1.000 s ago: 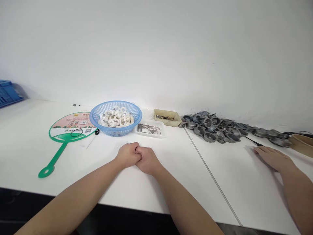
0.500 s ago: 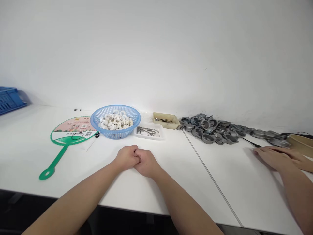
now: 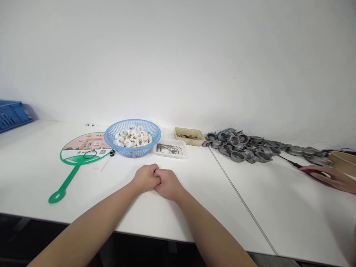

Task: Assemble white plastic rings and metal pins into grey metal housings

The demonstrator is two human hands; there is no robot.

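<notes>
My left hand [image 3: 146, 178] and my right hand [image 3: 168, 184] are clasped together on the white table, their fingers closed and hooked into each other. No object shows between them. Just beyond them stands a blue colander [image 3: 132, 151] with several white ring-shaped parts [image 3: 134, 138] in it. Beside it, a shallow clear plastic tray [image 3: 178, 156] contains thin dark metal pieces [image 3: 169, 149].
A green-handled fan [image 3: 68, 180] lies at left; a blue crate [image 3: 12, 115] is farther left. Behind the tray sits a beige box [image 3: 191, 142]. Grey metal castings [image 3: 236, 144] are heaped at right. A co-worker's hand [image 3: 333, 178] rests on a dark and red tool by a tan container [image 3: 343, 161].
My hands stay clasped in place. One of the co-worker's hands and its forearm have withdrawn from the table at right, exposing the tool under the other hand. The view has shifted slightly.
</notes>
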